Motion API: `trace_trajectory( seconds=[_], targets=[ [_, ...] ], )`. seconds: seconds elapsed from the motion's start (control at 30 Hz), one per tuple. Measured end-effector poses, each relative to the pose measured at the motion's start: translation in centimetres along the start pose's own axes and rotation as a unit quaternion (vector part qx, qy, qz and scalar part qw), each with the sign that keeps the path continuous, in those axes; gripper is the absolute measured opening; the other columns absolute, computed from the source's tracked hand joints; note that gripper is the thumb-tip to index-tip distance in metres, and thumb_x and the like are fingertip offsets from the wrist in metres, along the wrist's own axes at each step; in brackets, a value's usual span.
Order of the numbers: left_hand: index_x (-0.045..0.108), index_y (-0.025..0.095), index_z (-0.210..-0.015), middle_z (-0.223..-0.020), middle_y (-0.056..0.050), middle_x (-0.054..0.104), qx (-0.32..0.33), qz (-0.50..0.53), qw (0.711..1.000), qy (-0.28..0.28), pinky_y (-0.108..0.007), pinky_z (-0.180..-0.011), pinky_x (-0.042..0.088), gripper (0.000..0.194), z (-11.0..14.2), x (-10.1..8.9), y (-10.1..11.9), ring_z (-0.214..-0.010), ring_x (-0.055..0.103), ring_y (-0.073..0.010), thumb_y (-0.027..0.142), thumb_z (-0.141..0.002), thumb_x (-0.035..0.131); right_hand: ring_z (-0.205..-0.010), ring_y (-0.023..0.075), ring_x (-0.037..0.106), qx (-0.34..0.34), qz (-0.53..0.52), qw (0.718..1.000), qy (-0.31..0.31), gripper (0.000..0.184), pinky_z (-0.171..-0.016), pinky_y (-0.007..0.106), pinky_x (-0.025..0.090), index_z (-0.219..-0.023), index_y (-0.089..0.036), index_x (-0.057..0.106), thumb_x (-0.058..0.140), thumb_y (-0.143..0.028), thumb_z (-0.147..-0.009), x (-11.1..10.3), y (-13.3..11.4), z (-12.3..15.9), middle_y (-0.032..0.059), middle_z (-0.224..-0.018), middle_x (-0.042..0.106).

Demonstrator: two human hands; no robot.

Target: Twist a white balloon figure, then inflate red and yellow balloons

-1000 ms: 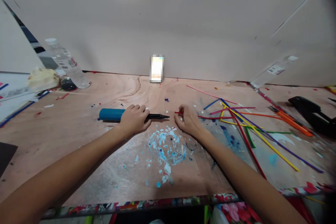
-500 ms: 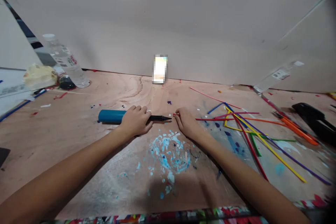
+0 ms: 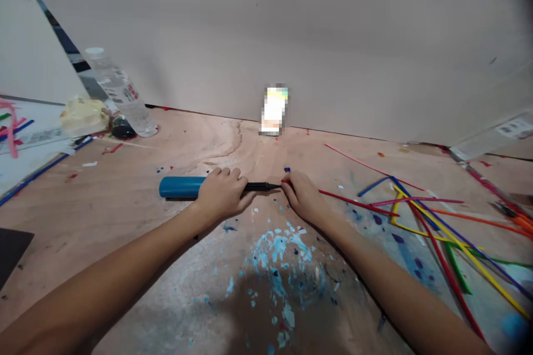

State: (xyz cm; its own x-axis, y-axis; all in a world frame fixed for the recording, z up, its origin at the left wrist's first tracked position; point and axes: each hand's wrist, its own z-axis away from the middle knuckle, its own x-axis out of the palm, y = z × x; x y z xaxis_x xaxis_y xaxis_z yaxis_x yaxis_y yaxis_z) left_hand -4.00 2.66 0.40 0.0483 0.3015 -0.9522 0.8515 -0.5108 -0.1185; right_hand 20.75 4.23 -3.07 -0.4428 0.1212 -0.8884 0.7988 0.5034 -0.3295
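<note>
A blue hand pump [image 3: 180,187] with a black nozzle lies on the wooden table [image 3: 125,216]. My left hand [image 3: 221,194] is wrapped round the pump where the blue barrel meets the nozzle. My right hand [image 3: 305,197] pinches the open end of a long red uninflated balloon [image 3: 353,203] right at the nozzle tip [image 3: 275,186]. The balloon trails off to the right along the table.
Several long thin balloons [image 3: 441,216] in many colours lie scattered at the right. A plastic water bottle [image 3: 119,91] stands at the back left beside a yellowish lump [image 3: 83,113]. A small blurred box [image 3: 273,110] leans on the back wall. Blue paint flecks [image 3: 283,258] mark the table.
My right hand has brought the red balloon's end leftward until it meets the pump's nozzle tip. The left hand has kept its grip on the pump. The camera has shifted left.
</note>
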Motion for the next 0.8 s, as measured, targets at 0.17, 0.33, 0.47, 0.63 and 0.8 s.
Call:
trace_trajectory(
  seconds=[0.17, 0.33, 0.47, 0.63, 0.8],
  targets=[
    [0.066, 0.016, -0.088, -0.087, -0.012, 0.063, 0.008, -0.027, 1.000, -0.007, -0.038, -0.070, 0.036, 0.048, -1.1, 0.4, -0.5, -0.080, 0.060, -0.0264, 0.053, -0.094, 0.036, -0.088, 0.0221, 0.056, -0.019, 0.004, 1.000, -0.003, 0.016, -0.080, 0.033, 0.042, -0.094, -0.019, 0.057, 0.043, -0.026, -0.098, -0.4, -0.2, 0.4, 0.0078, -0.092, 0.062],
    [0.066, 0.016, -0.089, -0.086, -0.012, 0.064, 0.013, -0.040, 0.999, 0.001, -0.039, -0.069, 0.036, 0.050, -1.2, 0.7, -0.6, -0.079, 0.060, -0.0270, 0.055, -0.094, 0.034, -0.093, 0.0222, 0.056, -0.026, 0.011, 1.000, 0.002, 0.018, -0.083, 0.033, 0.042, -0.100, -0.020, 0.060, 0.042, -0.025, -0.098, -0.5, -0.2, 0.4, 0.0081, -0.096, 0.064],
    [0.066, 0.017, -0.089, -0.086, -0.012, 0.063, 0.012, -0.037, 0.999, 0.002, -0.039, -0.071, 0.037, 0.051, -1.0, 0.7, -0.5, -0.080, 0.060, -0.0267, 0.056, -0.094, 0.034, -0.090, 0.0229, 0.057, -0.006, 0.031, 0.999, 0.004, 0.021, -0.080, 0.034, 0.042, -0.101, -0.019, 0.062, 0.042, -0.024, -0.098, -0.5, -0.1, 0.4, 0.0088, -0.094, 0.065],
    [0.066, 0.017, -0.088, -0.087, -0.012, 0.064, 0.010, -0.036, 0.999, 0.000, -0.040, -0.071, 0.037, 0.049, -1.0, 0.6, -0.4, -0.080, 0.059, -0.0266, 0.055, -0.094, 0.036, -0.089, 0.0235, 0.056, -0.019, 0.036, 0.999, 0.001, 0.026, -0.079, 0.035, 0.042, -0.104, -0.020, 0.064, 0.040, -0.031, -0.100, -0.5, -0.1, 0.5, 0.0093, -0.091, 0.064],
    [0.066, 0.017, -0.087, -0.087, -0.012, 0.064, 0.019, -0.045, 0.999, 0.006, -0.040, -0.070, 0.037, 0.049, -0.9, 0.6, -0.5, -0.081, 0.059, -0.0271, 0.055, -0.094, 0.035, -0.089, 0.0231, 0.056, -0.025, 0.021, 0.999, 0.002, 0.026, -0.080, 0.035, 0.042, -0.105, -0.019, 0.064, 0.041, -0.031, -0.100, -0.5, 0.0, 0.5, 0.0090, -0.092, 0.064]
  ],
)
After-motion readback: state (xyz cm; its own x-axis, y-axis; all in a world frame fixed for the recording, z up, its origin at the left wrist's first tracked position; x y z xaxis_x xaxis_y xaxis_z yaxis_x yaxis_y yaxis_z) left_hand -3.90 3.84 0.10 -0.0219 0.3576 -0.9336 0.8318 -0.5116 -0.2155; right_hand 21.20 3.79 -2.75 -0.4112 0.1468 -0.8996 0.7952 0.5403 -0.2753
